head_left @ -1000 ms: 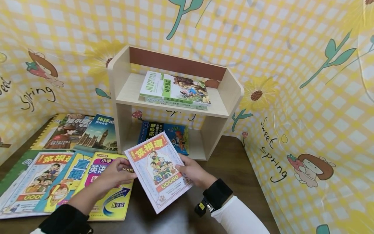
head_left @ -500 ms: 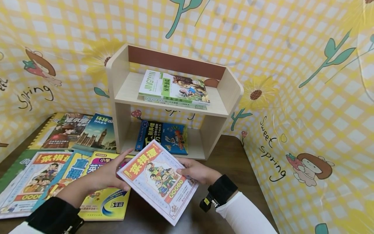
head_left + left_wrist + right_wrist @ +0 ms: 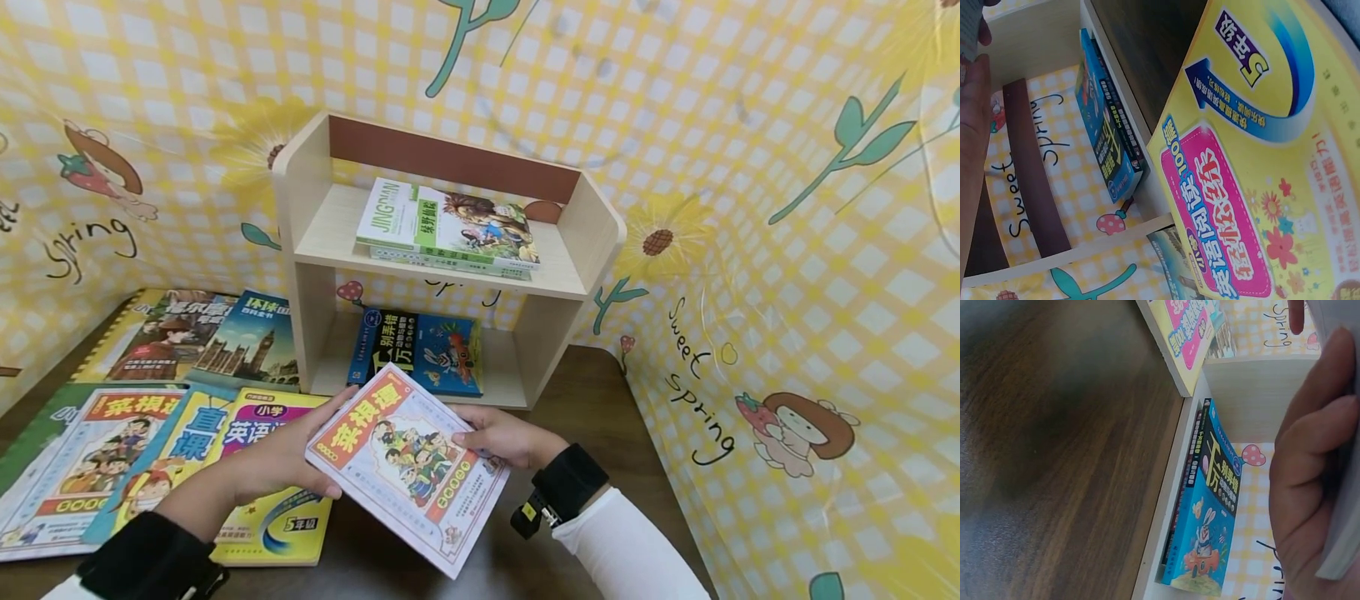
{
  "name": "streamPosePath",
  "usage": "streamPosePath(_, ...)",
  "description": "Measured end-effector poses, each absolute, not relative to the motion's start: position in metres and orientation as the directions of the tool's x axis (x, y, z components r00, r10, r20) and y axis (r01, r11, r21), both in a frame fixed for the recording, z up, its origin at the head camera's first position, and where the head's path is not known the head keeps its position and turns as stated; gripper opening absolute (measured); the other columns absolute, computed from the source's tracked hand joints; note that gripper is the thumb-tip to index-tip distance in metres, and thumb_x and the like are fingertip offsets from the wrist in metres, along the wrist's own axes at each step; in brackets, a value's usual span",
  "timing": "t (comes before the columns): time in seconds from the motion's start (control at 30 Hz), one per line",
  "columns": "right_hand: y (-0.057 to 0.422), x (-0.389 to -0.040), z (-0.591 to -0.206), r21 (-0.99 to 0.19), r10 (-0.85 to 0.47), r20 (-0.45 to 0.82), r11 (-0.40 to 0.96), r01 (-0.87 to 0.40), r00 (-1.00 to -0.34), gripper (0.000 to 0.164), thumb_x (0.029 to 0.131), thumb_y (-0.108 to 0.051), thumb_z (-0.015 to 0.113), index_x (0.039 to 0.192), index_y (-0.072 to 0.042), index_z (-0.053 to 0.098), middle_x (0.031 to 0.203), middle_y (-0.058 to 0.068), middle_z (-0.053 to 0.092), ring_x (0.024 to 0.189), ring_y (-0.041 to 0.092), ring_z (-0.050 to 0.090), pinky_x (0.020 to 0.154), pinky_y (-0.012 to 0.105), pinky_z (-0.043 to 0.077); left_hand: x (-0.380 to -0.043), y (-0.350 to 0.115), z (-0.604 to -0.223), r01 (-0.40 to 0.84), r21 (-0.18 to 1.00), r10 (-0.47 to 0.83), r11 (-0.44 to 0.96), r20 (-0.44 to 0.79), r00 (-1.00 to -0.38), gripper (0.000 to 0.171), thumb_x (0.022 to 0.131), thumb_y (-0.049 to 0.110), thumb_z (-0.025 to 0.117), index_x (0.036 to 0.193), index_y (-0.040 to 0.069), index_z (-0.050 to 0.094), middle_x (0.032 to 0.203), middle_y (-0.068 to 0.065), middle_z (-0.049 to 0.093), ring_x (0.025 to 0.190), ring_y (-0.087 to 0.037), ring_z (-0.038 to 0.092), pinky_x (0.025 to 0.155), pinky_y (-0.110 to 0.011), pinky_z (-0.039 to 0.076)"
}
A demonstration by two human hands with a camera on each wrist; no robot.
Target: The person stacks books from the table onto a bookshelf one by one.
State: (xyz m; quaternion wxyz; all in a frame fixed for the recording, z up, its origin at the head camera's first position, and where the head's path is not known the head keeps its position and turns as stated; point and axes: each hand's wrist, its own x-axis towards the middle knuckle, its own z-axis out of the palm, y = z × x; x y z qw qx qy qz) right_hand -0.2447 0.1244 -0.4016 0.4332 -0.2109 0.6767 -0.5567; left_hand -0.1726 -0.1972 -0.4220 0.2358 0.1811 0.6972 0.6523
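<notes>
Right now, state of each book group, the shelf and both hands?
Held book: closed, raised, tilted.
Right hand: grips its right edge.
Left hand: fingers spread at its left corner.
Upper-shelf books: closed, stacked flat.
Lower-shelf books: closed, stacked flat.
Yellow book: closed, flat, cover up.
Other books at left: closed, overlapping.
Bookshelf: upright.

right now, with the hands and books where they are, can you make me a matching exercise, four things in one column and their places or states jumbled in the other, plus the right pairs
Column one:
1. right hand
2. green-and-white book
3. rabbit-cover book
4. clock-tower book

Column two:
A. lying on the lower shelf
B. outside the shelf unit, to its left in the head view
C. gripping a book with a red title panel
D. lying on the upper shelf

Right pairs: 1-C, 2-D, 3-A, 4-B
</notes>
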Motion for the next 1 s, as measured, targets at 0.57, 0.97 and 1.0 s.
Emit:
streamPosePath(0.57,0.127,-0.256,-0.407,-0.923,-0.681,-0.356,0.366,0.123,-0.64,0.049,0.101,-0.02,0.05,0.148,-0.014,0.039,0.105,0.01,0.069,0.078,0.016,0.068,0.069,0.027,0.056,-0.167,-0.201,-0.424,-0.076,0.996,0.453,0.046,-0.088,-0.887,0.104,0.082,0.009,0.076,0.156,0.013,0.003,0.143,-0.03,0.036,0.107,-0.029,0.061,0.086,-0.035,0.055)
streamPosePath(0.97,0.121,-0.247,-0.415,-0.956,-0.425,-0.28,0.037,0.292,-0.861,0.068,0.098,-0.015,0.052,0.154,-0.007,0.013,0.092,0.001,0.068,0.071,0.01,0.064,0.053,0.02,0.04,-0.161,-0.208,-0.428,-0.099,0.995,0.305,-0.005,-0.093,-0.948,0.106,0.083,0.006,0.075,0.156,0.019,0.0,0.143,-0.031,0.036,0.103,-0.023,0.065,0.083,-0.036,0.056)
streamPosePath(1.0,0.12,-0.245,-0.415,-0.954,-0.403,-0.276,0.003,0.301,-0.872,0.07,0.097,-0.014,0.052,0.154,-0.007,0.011,0.092,0.0,0.068,0.072,0.01,0.065,0.054,0.02,0.041,-0.161,-0.207,-0.429,-0.098,0.995,0.295,0.001,-0.094,-0.951,0.106,0.083,0.006,0.075,0.156,0.02,0.0,0.143,-0.031,0.035,0.104,-0.024,0.065,0.082,-0.036,0.057)
